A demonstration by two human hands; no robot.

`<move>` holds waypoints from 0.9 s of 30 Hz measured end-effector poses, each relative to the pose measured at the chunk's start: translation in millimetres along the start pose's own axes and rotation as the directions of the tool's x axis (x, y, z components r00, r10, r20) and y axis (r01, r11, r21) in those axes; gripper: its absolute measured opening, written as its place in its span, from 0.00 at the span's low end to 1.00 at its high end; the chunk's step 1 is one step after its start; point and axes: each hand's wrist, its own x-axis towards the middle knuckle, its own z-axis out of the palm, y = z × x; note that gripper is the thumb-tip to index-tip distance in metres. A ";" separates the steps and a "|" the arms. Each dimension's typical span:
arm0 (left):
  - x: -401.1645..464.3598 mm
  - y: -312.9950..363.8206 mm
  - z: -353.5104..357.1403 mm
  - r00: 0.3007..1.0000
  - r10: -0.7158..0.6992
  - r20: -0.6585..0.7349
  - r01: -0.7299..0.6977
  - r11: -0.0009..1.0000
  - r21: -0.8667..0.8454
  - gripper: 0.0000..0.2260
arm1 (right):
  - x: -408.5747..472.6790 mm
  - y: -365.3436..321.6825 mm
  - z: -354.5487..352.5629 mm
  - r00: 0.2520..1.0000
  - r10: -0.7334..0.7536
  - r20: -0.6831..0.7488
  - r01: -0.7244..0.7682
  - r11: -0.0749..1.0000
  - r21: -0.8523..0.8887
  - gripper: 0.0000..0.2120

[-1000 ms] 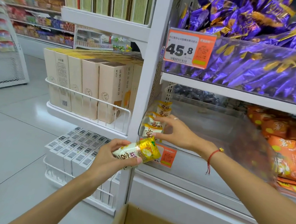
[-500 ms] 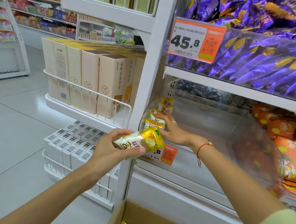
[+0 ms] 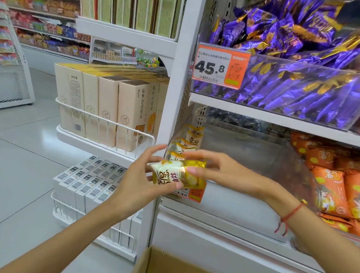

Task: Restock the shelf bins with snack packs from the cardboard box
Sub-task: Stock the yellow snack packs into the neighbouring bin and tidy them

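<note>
At the front edge of the clear shelf bin (image 3: 237,161), mid-frame, both hands meet on one yellow-and-white snack pack (image 3: 179,174). L hand (image 3: 138,183) cups it from below & the left side; thumb pressed on the pack's lower edge, other fingers (image 3: 155,150) loosely spread, pointing up toward the bin corner. R hand (image 3: 221,171) reaches in from the right w/ fingers curled over the pack's gold end, thumb on its front face, so the pack is pinched between thumb & fingers. Red string bracelet (image 3: 289,215) on the R wrist. Pack sits tilted, just in front of the bin's front wall, outside it, partly covering an orange price tag (image 3: 195,194) on the bin front. Inside the bin, at its left end, a short row of matching packs (image 3: 190,140) stands leaning one behind another; rest of the bin floor looks bare through the plastic. Next bin to the right holds orange snack bags (image 3: 331,189). Shelf above: purple-and-gold wrapped packs (image 3: 306,85) behind a clear front, w/ an orange 45.8 price label (image 3: 220,65). Bottom centre, the open cardboard box (image 3: 165,267) on the floor, a few yellow packs showing at its lower edge. Left of the shelf upright, wire racks w/ tall beige cartons (image 3: 105,101) up top & white barcode boxes (image 3: 91,177) below.
</note>
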 end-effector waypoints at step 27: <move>89.6 -62.2 30.5 0.784 0.569 -0.248 -0.313 0.708 0.634 0.27 | 158.9 168.4 -68.4 0.690 0.429 -0.582 -0.497 0.866 0.049 0.27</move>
